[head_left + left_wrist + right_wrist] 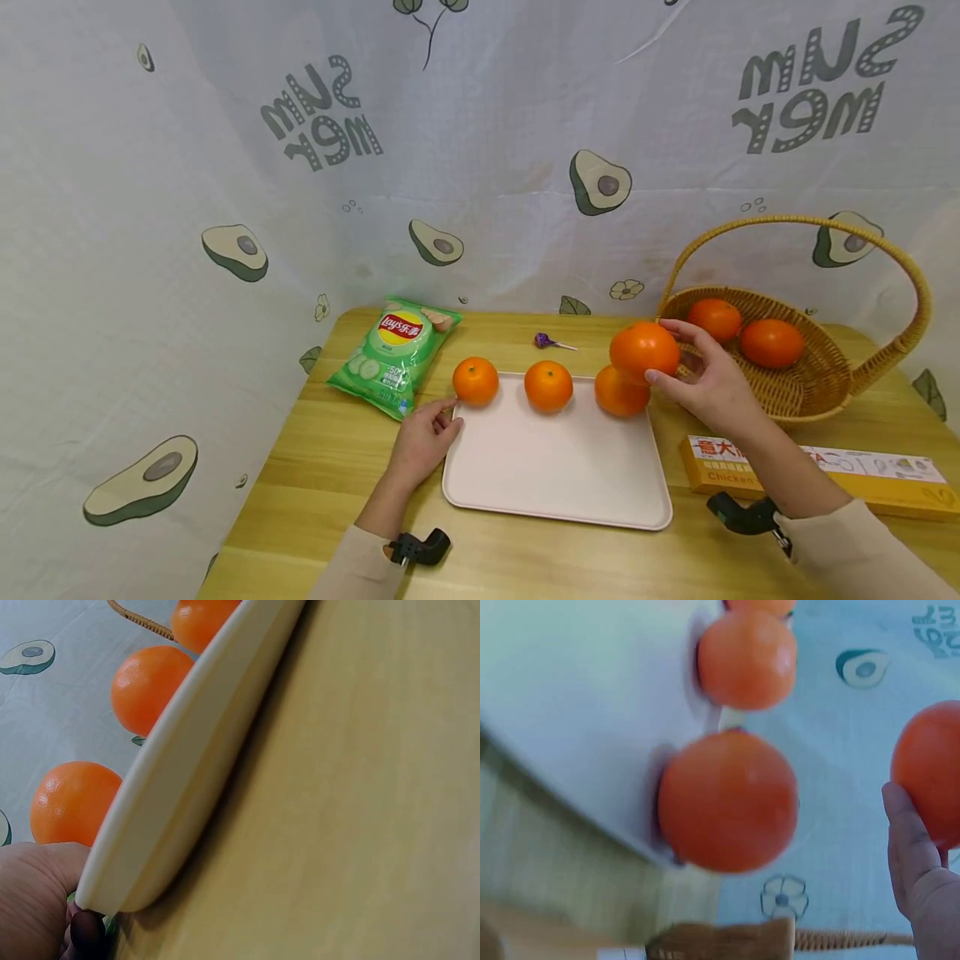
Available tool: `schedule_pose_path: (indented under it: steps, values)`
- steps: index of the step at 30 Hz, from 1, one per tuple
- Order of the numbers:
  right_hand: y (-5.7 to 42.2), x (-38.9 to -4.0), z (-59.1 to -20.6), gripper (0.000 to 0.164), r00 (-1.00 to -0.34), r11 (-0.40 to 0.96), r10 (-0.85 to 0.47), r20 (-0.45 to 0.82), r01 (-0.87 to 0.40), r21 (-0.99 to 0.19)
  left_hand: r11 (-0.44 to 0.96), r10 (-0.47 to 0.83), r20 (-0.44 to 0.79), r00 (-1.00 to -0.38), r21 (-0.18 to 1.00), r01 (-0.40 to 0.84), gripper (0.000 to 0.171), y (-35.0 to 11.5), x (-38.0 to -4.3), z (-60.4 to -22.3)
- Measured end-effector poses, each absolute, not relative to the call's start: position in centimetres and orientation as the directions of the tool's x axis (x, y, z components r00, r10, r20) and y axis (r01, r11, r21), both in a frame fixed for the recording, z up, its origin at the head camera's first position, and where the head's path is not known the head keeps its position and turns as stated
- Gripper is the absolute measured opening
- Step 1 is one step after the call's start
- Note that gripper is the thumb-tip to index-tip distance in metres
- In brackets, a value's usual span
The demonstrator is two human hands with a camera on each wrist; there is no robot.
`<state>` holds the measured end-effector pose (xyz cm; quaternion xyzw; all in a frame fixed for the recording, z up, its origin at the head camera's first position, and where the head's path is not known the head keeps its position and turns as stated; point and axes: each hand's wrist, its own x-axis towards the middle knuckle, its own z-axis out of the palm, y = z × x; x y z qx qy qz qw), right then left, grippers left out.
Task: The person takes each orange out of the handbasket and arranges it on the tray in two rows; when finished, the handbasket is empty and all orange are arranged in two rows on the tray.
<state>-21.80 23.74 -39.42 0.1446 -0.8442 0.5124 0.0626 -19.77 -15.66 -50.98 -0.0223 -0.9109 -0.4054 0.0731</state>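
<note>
White curtain (495, 125), printed with avocados and mirrored lettering, behind the tabletop. Tabletop (315, 500), wood-grained, one. Wicker basket (798, 406), arched handle, at the tabletop's far right corner, holding two oranges (772, 343). Tray (555, 467), pale, shallow, rectangular; mid-tabletop, long axis running left to right, roughly parallel to the tabletop's far edge. Carton (877, 479), yellow and white, narrow; toward the tabletop's right edge, before the basket, long axis left to right, right end slightly nearer. Chip bag (393, 354), green; toward the tabletop's far left corner, long axis slanting from far right to near left. Left hand (427, 442), fingers bent, pinching the tray's rim near its far left corner. Right hand (708, 387), thumb and fingers pinching an orange from its right side. Held orange (645, 350), raised near the tray's far right corner, roundish, without a clear long axis; stem direction cannot be told. Further oranges (548, 386), three, spaced along the tray's far edge. Lollipop (551, 342), purple wrapper; beyond the tray near the tabletop's far edge, head left, stick pointing right.
</note>
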Motion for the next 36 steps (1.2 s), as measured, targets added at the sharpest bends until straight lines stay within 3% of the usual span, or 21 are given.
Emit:
schedule_pose_path:
  steps: [7,12,23,36]
  values:
    - [19.7,-20.1,-40.7,0.068,-0.926,0.203,-0.263,0.27,-0.326,-0.923,0.672,-0.016,0.157,-0.988,0.733,0.105,0.031,-15.7,-19.9,-51.0]
    - [17.1,-19.2,-41.5,0.077,-0.908,0.12,-0.338,0.246,-0.3,-0.946,0.665,-0.004,0.152,-0.988,0.739,0.111,0.031,-15.6,-20.0,-51.0]
    - [11.1,-17.5,-44.2,0.08,-0.862,0.182,-0.493,0.121,-0.238,-0.954,0.669,-0.017,0.145,-0.989,0.737,0.096,0.03,-15.7,-20.0,-51.0]
    - [6.6,-16.5,-46.5,0.077,-0.749,0.277,-0.66,0.051,-0.305,-0.911,0.672,-0.007,0.132,-0.991,0.735,0.093,0.032,-15.8,-19.9,-51.1]
